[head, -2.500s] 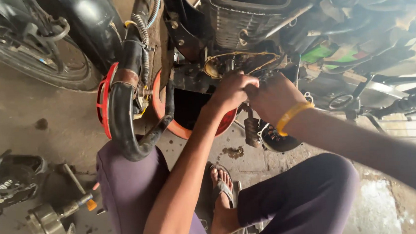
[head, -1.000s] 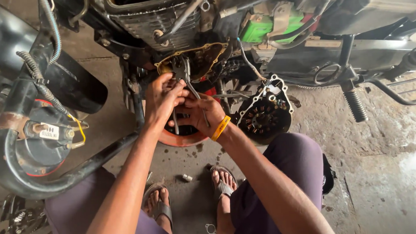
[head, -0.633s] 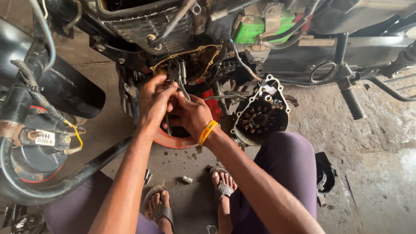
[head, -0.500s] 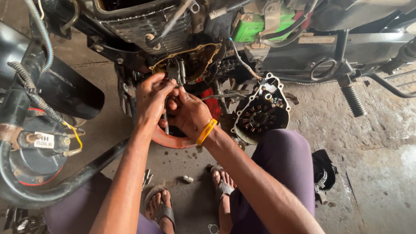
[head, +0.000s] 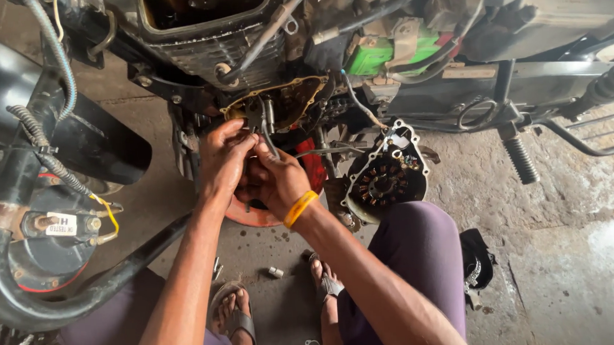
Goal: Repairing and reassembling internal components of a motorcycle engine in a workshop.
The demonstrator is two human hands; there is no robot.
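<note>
Greasy concrete floor (head: 577,249) of a workshop, stained dark under a stripped motorcycle engine (head: 209,37) with its top open and the side cover off, so the gasket-edged opening (head: 286,100) is exposed. Whoever's wearing the camera is squatting right up against it, sandalled feet (head: 234,316) planted either side of the drip zone, which makes sense since the work is low down on the engine. Left hand (head: 222,159) and right hand (head: 276,181) are pressed together just below that opening, both sets of fingers curled tight around a pair of pliers (head: 262,122) whose nose points up into the engine; looks like a two-handed squeeze for extra force, though I can't tell what the tip actually has hold of, it's buried in shadow. A yellow wristband (head: 300,208) sits on the right wrist. An orange drain pan (head: 307,172) sits directly underneath the hands, presumably to catch oil. The round cover with the copper coils (head: 384,182) leans just to the right, still wired to the bike, so it's parked close. A loose nut (head: 276,272) lies on the floor between the feet, and a black exhaust pipe (head: 15,209) curves past on the left.
</note>
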